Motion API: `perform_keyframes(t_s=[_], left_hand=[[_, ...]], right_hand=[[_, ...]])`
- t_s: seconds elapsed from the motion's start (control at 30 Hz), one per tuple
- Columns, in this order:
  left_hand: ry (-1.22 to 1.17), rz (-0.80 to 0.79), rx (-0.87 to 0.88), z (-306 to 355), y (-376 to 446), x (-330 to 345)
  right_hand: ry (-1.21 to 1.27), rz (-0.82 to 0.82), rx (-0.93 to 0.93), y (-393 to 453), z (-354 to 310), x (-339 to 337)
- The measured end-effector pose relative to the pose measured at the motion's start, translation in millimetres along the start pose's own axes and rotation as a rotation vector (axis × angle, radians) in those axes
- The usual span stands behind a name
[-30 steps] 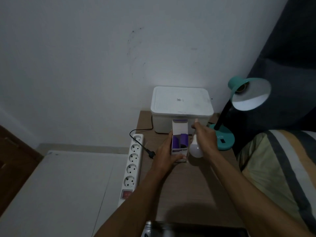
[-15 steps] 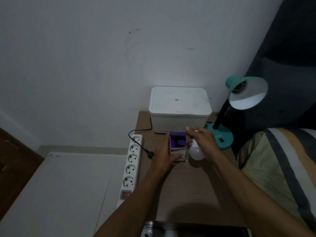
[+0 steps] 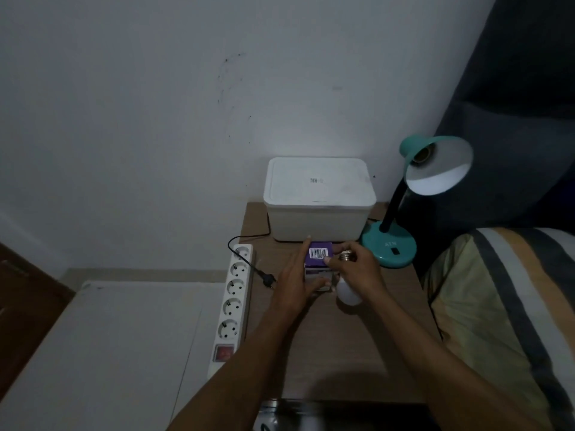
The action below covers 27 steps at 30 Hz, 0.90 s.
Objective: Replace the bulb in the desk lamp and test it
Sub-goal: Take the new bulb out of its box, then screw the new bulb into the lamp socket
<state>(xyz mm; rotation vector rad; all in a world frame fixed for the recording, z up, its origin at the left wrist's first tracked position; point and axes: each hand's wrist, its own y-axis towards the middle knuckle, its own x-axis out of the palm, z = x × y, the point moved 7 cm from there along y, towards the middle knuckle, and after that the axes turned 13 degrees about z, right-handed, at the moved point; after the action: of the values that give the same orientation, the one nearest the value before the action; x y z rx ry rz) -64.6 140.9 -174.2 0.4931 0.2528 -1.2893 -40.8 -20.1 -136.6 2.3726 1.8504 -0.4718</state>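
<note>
A teal desk lamp (image 3: 392,244) stands at the back right of the wooden table (image 3: 342,343), its shade (image 3: 438,164) tilted toward me with the socket bare. My left hand (image 3: 295,275) grips a small purple-and-white bulb box (image 3: 319,259) standing on the table, its top flap now down with a barcode showing. My right hand (image 3: 357,272) holds a white bulb (image 3: 348,295) with the metal screw base up, and its fingertips press on the box's top flap. The lamp's black plug (image 3: 269,279) lies loose on the table beside the power strip.
A white lidded storage box (image 3: 317,197) sits against the wall behind the hands. A white power strip (image 3: 233,303) with a red switch lies along the table's left edge. A striped pillow (image 3: 504,306) is at the right, a white surface at the lower left.
The box's open flap has been folded down, so the barcode top now shows. My right hand, still holding the bulb, moved onto the box's top.
</note>
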Motion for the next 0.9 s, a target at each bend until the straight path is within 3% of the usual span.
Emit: perform_keyframes(t_s=[0.3,0.5,0.63,0.73,0.9], left_hand=[[-0.044,-0.007,0.014,-0.8,0.1,0.3],[-0.027,-0.013,0.003,2.9,1.6,-1.5],[0.02,-0.101,0.05,14.0,2.2,-5.5],[0.097,-0.079,0.144,28.9,5.3,-12.4],[0.154,0.044,0.425,81.0,21.5,-20.7]], right_hand=[[-0.108,0.012,-0.03,1.0,-11.2,1.7],[-0.164,0.011,0.046,3.8,-7.6,-0.9],[-0.24,0.155,0.006,13.6,-31.9,-26.7],[-0.148,0.224,0.001,17.0,-51.7,-49.6],[0.223,0.23,-0.039,18.2,-80.6,-88.5]])
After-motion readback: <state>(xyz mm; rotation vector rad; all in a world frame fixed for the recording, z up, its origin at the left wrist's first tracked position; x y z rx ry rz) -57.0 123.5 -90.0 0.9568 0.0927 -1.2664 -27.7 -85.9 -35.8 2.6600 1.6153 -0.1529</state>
